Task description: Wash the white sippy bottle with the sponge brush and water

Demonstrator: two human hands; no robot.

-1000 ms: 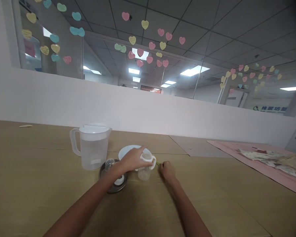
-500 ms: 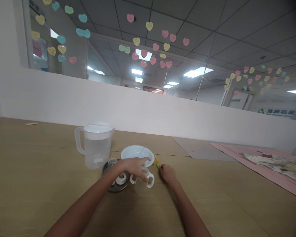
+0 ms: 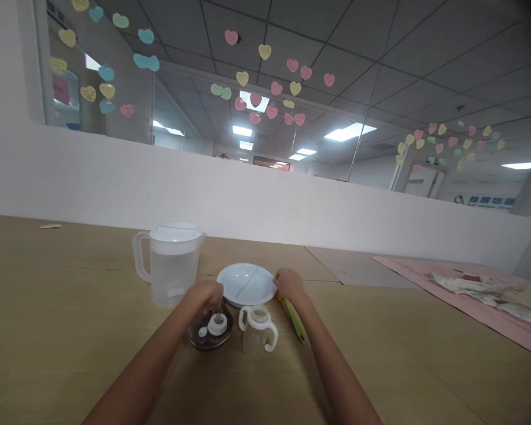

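My left hand (image 3: 207, 295) is closed over the back of a dark round tray (image 3: 210, 342); what its fingers hold is hidden. On the tray lie a white ring-shaped cap (image 3: 218, 324) and a small white part (image 3: 202, 332). A clear bottle (image 3: 254, 337) with two white handles stands upright and open-topped, right of the tray. My right hand (image 3: 289, 282) is closed at the right rim of a white bowl (image 3: 246, 283), around the upper end of a yellow-green brush-like tool (image 3: 295, 320).
A lidded clear pitcher (image 3: 173, 274) stands behind the tray, its handle to the left. At the right, a pink cloth (image 3: 407, 268) carries crumpled fabric. A low white wall (image 3: 248, 203) with a glass pane closes off the table's back.
My left hand has left the bottle and moved left to the tray. My right hand has moved up and left to the bowl's rim, and the tool's green part now shows below it.
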